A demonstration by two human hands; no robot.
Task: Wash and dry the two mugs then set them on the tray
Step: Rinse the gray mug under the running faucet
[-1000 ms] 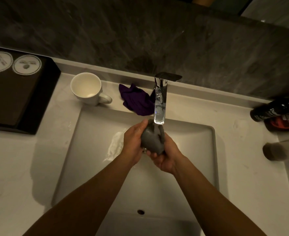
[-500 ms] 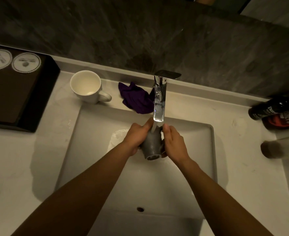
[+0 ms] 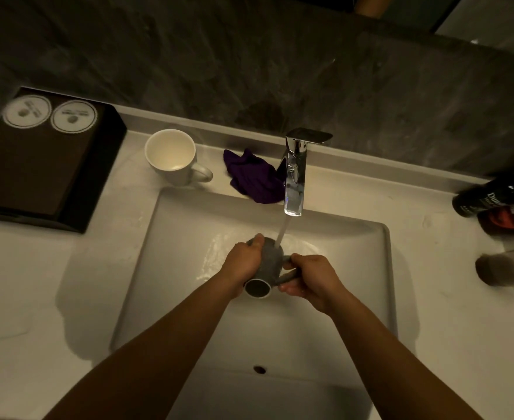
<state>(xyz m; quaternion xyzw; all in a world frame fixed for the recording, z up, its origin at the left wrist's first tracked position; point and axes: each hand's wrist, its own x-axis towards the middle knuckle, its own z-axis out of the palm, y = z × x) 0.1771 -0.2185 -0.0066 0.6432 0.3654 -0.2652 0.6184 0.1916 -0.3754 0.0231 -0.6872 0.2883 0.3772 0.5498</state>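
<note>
A grey mug (image 3: 269, 262) lies tilted over the sink (image 3: 177, 237), its mouth turned toward me, with water from the chrome tap (image 3: 295, 174) running onto its side. My left hand (image 3: 245, 265) grips the mug's body from the left. My right hand (image 3: 308, 275) holds its handle on the right. A white mug (image 3: 172, 157) stands upright on the counter behind the sink's left corner. A crumpled purple cloth (image 3: 254, 178) lies beside the tap. The dark tray (image 3: 37, 165) sits at the far left with two round white coasters on it.
Dark bottles (image 3: 498, 204) lie on the counter at the right edge, with a blurred pale object (image 3: 504, 268) below them. A dark stone wall rises behind the counter. The sink's overflow hole (image 3: 259, 369) is near me.
The grey mug has dropped lower from the spout and turned so its mouth faces me. My right hand has shifted onto the handle. The water stream now shows above the mug.
</note>
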